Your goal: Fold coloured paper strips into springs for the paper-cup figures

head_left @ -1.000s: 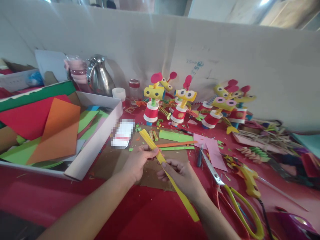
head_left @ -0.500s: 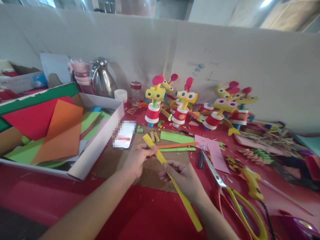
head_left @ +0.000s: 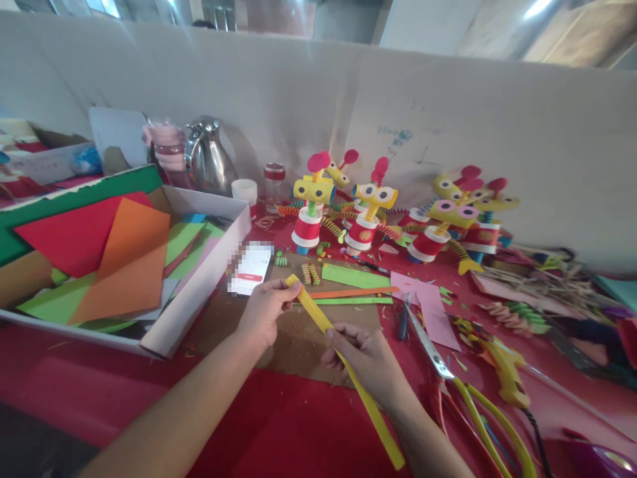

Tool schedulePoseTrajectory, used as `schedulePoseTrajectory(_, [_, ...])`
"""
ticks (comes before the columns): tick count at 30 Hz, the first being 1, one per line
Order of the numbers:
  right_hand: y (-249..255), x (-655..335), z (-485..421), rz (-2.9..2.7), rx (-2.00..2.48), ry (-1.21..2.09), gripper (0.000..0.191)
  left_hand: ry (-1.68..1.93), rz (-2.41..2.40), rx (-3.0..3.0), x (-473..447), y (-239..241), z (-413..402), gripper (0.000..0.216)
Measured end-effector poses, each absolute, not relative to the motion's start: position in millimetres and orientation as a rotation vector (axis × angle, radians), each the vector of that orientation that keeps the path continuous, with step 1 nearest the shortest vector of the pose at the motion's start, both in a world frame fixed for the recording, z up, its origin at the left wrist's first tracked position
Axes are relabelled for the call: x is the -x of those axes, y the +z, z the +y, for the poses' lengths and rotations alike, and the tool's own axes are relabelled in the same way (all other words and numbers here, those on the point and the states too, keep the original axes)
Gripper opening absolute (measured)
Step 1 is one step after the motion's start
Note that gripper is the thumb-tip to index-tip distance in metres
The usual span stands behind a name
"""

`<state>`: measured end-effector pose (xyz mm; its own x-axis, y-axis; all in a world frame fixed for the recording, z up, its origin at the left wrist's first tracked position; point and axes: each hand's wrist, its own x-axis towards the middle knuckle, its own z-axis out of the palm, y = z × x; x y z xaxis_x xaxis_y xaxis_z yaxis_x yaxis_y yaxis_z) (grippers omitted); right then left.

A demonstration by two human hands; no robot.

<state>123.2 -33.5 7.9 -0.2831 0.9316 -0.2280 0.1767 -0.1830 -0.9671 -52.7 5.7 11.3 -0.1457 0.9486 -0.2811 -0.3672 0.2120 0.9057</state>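
A flat yellow paper strip [head_left: 367,402], held over brown cardboard [head_left: 298,355], slants from its near-right end to its far-left tip. The right hand [head_left: 367,358] pinches it midway, the left hand [head_left: 265,312] the tip. Beyond lie 2 pleated paper springs [head_left: 314,274], then cup-bodied figures [head_left: 364,234].

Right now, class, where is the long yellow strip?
In the head view, the yellow strip slants through the lower middle, its upper end pinched in the left hand over the brown cardboard and the right hand holding it further down.
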Motion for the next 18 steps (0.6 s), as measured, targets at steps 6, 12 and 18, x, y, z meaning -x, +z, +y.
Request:
schedulePoseTrajectory(6, [8.4,-124.1,-32.7,-1.441,1.279,1.608,0.038,1.266,1.180,-0.678,58.2,14.9,8.2,0.013])
schedulePoseTrajectory(12, [10.0,-125.9,-33.6,-1.436,1.238,1.675,0.036,1.256,1.161,-0.691,56.6,12.3,8.7,0.012])
schedulePoseTrajectory(18, [10.7,-126.4,-32.2,-1.370,1.332,1.713,0.029,1.365,1.351,-0.778,59.7,12.8,11.0,0.015])
